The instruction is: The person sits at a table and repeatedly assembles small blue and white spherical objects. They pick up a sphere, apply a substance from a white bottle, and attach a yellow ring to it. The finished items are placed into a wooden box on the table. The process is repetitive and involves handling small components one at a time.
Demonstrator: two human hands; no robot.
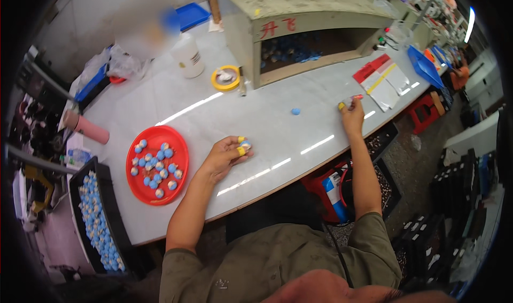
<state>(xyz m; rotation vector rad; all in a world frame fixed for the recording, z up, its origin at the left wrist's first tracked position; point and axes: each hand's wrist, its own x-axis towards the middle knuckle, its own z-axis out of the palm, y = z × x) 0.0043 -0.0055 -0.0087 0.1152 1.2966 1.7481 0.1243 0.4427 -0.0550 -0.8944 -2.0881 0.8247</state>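
Pinching a blue-white ball point(245, 145) in left hand point(222, 157), right hand point(352, 119) well apart, grip unclear

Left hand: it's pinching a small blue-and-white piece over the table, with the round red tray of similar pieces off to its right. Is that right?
Not quite: the head view shows the round red tray to the left of the left hand, not its right. The hand does pinch a small blue-and-white piece over the table.
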